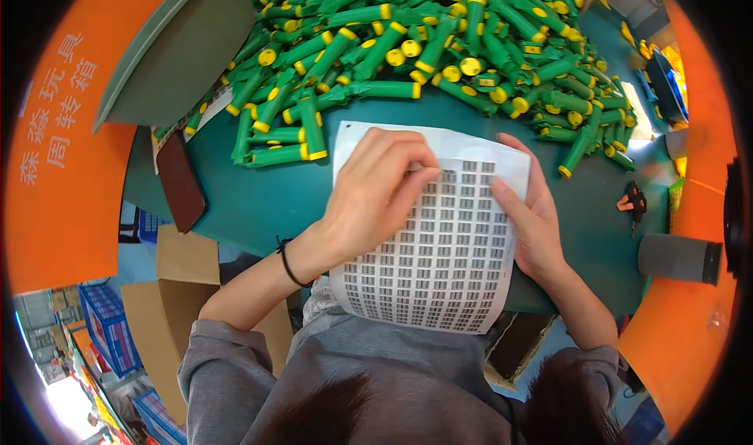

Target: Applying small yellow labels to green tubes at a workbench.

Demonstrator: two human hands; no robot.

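Observation:
A white sheet of small printed labels [430,280] hangs in front of me, its lower part curving down over the table's near edge. My right hand [533,217] grips the sheet's right edge, thumb on the front and fingers behind. My left hand [382,190] lies over the upper left part, thumb and forefinger pinched together at the label rows. Whether a label is between those fingertips is too small to tell. The top strip of the sheet looks bare of labels. Beyond it, a large heap of green tubes with yellow ends [384,53] spreads across the table.
The green tabletop [235,202] holds a brown flat case [180,182] at left, with a grey-green bin [172,45] behind it. At right are small black-and-orange snips [632,204] and a grey cylinder [676,258]. An opened cardboard box [169,319] stands below left; orange panels [67,155] flank both sides.

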